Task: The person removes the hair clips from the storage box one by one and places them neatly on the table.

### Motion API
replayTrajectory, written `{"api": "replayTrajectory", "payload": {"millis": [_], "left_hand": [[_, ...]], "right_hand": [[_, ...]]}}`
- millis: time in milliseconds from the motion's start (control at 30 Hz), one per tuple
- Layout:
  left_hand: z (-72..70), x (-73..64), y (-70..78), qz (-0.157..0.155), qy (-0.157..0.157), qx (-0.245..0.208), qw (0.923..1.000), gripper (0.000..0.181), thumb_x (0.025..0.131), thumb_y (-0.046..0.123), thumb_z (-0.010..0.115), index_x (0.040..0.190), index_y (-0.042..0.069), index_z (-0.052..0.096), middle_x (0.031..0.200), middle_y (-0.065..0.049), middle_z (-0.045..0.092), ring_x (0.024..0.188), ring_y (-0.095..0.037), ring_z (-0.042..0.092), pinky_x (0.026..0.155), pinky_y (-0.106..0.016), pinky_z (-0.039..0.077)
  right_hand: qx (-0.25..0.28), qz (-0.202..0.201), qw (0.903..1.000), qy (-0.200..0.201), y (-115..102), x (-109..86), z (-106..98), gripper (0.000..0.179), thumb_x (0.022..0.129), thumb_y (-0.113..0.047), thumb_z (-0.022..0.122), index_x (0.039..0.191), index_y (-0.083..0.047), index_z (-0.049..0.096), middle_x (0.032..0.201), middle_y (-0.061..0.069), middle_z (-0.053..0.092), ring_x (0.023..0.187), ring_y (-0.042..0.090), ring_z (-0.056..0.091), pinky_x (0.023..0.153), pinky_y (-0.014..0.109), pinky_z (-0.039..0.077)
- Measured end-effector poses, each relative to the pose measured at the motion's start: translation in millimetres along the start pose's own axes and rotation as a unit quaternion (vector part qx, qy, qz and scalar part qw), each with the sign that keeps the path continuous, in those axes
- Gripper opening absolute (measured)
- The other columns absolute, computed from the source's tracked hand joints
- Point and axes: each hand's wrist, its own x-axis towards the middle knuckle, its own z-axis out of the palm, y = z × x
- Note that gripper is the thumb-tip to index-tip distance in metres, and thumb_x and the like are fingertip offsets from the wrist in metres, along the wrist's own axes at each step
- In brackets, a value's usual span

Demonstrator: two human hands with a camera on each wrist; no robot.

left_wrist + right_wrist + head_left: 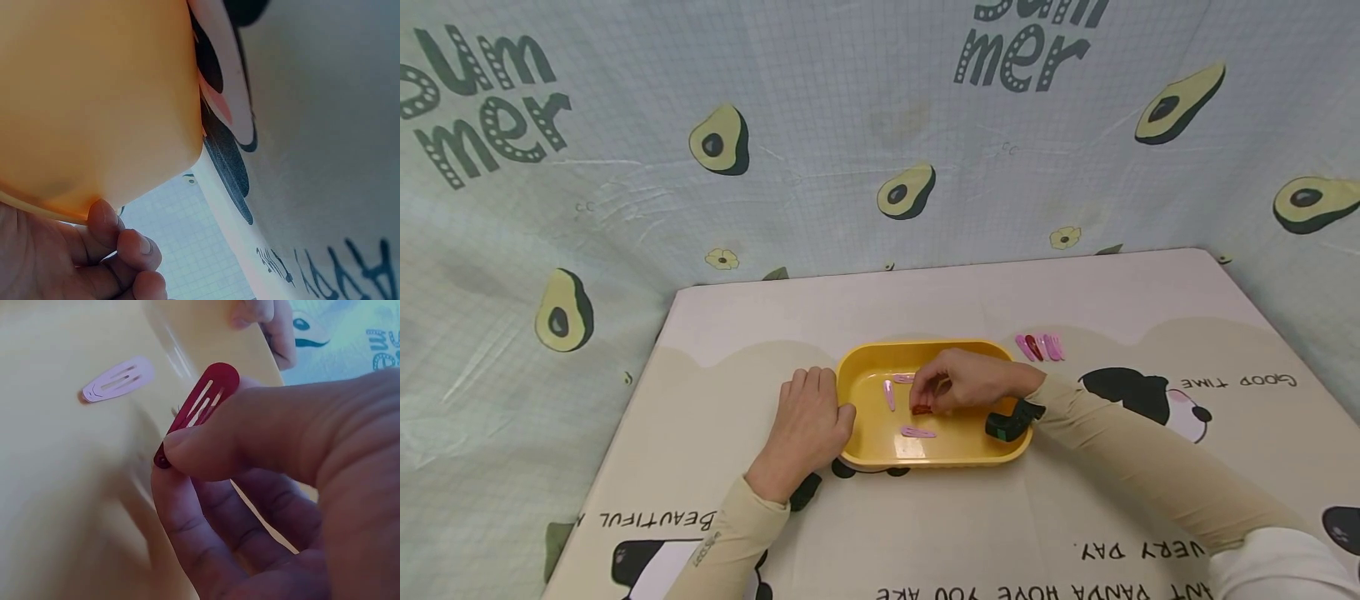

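My right hand point(966, 379) is over the yellow tray point(962, 450), pinching a dark red snap hair clip point(223, 374) between thumb and index finger. In the right wrist view the clip's rounded end points up and away from the thumb. Three pink hair clips lie on the tray floor: an upright one point(890, 395), one near the front point(917, 432) and one partly behind my fingers point(903, 378). At the tray's left end my left hand point(805, 423) grips the rim, its fingertips point(103, 215) against the outer wall in the left wrist view.
Outside the tray's back right corner, several pink clips point(1054, 347) and a red clip point(1034, 347) lie in a row on the printed tablecloth point(1112, 500). A patterned fabric wall point(820, 208) stands behind the table. A black wrist device point(1009, 422) hangs over the tray's right end.
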Motion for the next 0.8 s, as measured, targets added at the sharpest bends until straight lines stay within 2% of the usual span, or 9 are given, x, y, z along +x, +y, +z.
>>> {"api": "replayTrajectory", "payload": {"millis": [167,400,800], "left_hand": [[-0.5,0.1,-0.1,0.0,0.0,0.0,1.0,0.019,0.091,0.02,0.054,0.091,0.0,0.052,0.078,-0.008,0.041,0.08,-0.025,0.036,0.074,-0.034,0.028],[-0.5,0.2,-0.4,0.001,-0.002,-0.003,1.0,0.019,0.091,0.02,0.054,0.091,0.001,0.052,0.078,-0.007,0.041,0.079,-0.025,0.036,0.074,-0.034,0.028],[0.7,-0.3,-1.8,0.004,0.006,-0.007,1.0,0.017,0.09,0.018,0.055,0.088,0.002,0.051,0.077,-0.008,0.041,0.077,-0.025,0.034,0.073,-0.034,0.028]], "right_hand": [[0.009,0.012,0.9998,0.011,-0.1,-0.3,-0.8,0.025,0.087,-0.001,0.065,0.108,-0.011,0.075,0.102,0.002,0.073,0.09,0.011,0.061,0.084,0.023,0.054],[0.021,0.007,0.9994,0.026,2.2,0.5,-0.2,0.021,0.09,-0.002,0.064,0.108,-0.008,0.074,0.102,0.005,0.073,0.087,0.012,0.062,0.079,0.023,0.056],[0.037,0.027,0.9976,0.051,-0.1,0.0,-0.2,0.019,0.093,-0.005,0.065,0.108,-0.01,0.074,0.104,0.006,0.072,0.09,0.014,0.064,0.085,0.025,0.056]]}}
